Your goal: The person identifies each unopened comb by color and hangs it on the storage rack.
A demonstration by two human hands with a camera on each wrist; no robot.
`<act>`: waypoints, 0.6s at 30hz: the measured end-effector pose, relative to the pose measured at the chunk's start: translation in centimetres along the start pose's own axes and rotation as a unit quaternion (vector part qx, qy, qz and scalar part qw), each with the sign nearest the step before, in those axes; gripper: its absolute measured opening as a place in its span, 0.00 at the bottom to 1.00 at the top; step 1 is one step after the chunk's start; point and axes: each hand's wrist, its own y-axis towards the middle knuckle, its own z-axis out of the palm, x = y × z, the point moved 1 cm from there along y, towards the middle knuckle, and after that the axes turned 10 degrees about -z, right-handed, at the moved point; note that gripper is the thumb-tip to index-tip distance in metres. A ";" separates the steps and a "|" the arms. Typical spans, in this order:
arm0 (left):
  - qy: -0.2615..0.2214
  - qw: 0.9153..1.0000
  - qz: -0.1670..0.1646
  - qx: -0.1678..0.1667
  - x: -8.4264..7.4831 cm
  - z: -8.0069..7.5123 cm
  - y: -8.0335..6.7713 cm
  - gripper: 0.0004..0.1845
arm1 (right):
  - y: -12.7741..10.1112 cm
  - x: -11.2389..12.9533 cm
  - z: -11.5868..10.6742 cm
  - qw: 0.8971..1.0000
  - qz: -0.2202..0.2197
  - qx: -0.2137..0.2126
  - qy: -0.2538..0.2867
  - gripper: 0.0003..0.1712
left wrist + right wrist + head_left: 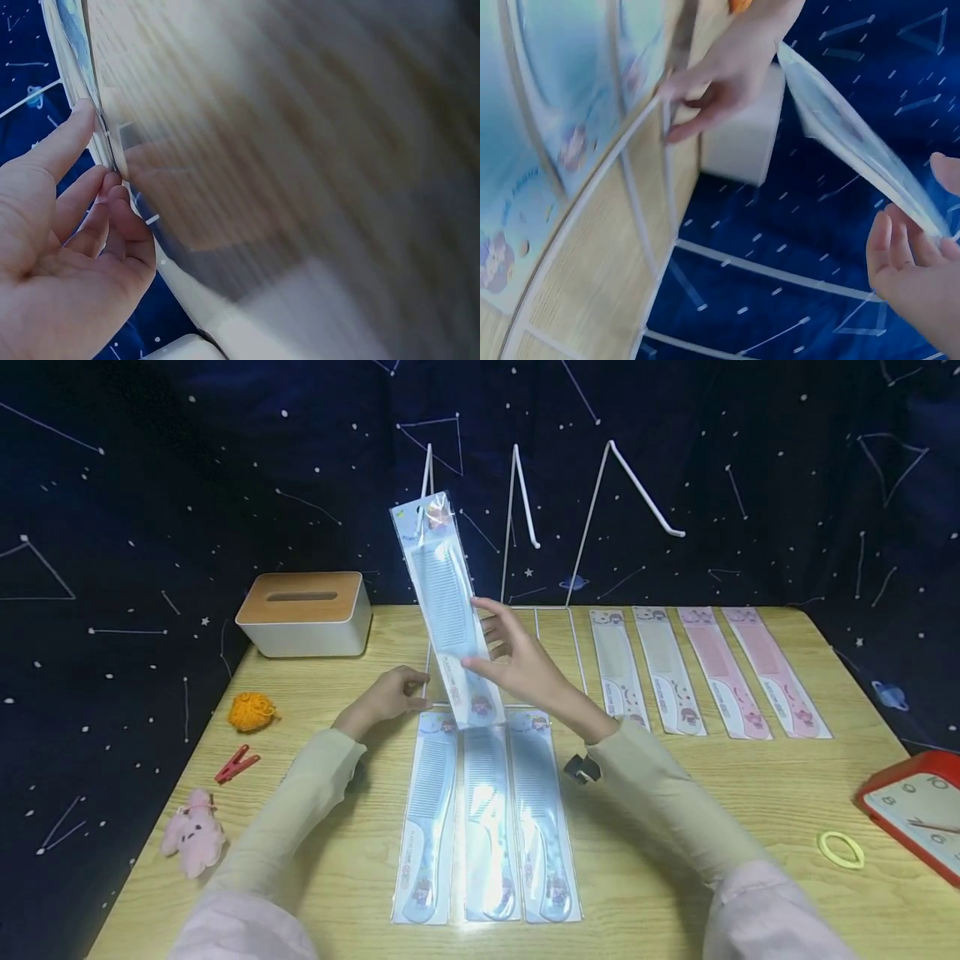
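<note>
Nearest you, three blue combs (pixel 487 827) lie side by side in their packets at the table's (pixel 750 793) front edge. Your right hand (pixel 517 660) pinches a fourth blue comb (pixel 446 610) by its lower half, lifted and tilted over the table's middle with its hole close to the left hook of the white wire rack (pixel 517 493). Your left hand (pixel 390 693) rests on the rack's base (pixel 431 672), fingers curled loosely round the wire. You seem midway through hanging it; next, line the packet's hole up with the hook tip and slide it on.
</note>
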 end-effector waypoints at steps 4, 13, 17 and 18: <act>0.007 1.000 -0.003 -0.001 0.0 -0.1 -0.1 0.29 | 2.2 -2.5 -0.3 1.000 0.025 -0.010 0.007 0.40; 0.003 1.000 -0.001 -0.003 0.1 -0.3 0.0 0.30 | 5.7 -5.6 -0.8 0.999 0.013 -0.036 0.024 0.38; 0.000 1.000 -0.003 -0.002 0.4 -0.2 0.2 0.30 | 6.0 -6.8 -1.0 0.999 0.016 -0.042 0.010 0.37; -0.001 1.000 -0.006 -0.002 0.4 -0.2 0.2 0.30 | 6.1 -7.0 -1.1 0.999 0.016 -0.043 0.007 0.37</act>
